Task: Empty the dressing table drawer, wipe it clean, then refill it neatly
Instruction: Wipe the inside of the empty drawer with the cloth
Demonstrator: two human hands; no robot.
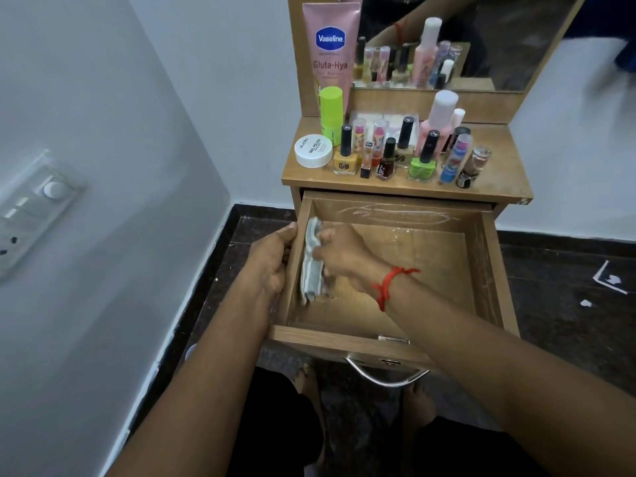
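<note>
A person's right hand [340,253] works inside an open light-brown wooden drawer [495,270], its fingers curled round a crumpled grey-and-white cloth [311,263] and pressing it against the inner face of the drawer's left wall. A knotted red thread [389,284] circles that wrist. On the other side of the same wall, the left hand [272,259] grips the drawer from outside, fingers bunched together against the wood and the thumb up at the rim, just across the board from the cloth. Pale crumbs lie on the drawer floor just below the right fingertips; whitish smears mark the back wall beyond them. A curved metal handle [385,376] hangs on the drawer front, near the forearms. Well beyond the fingers, on the wooden dressing table top [499,166], stand a row of small nail polish bottles [389,160], a round white jar [313,151], a lime-green bottle [331,111] and a tall pink Vaseline tube [332,46], below a mirror [481,39].
</note>
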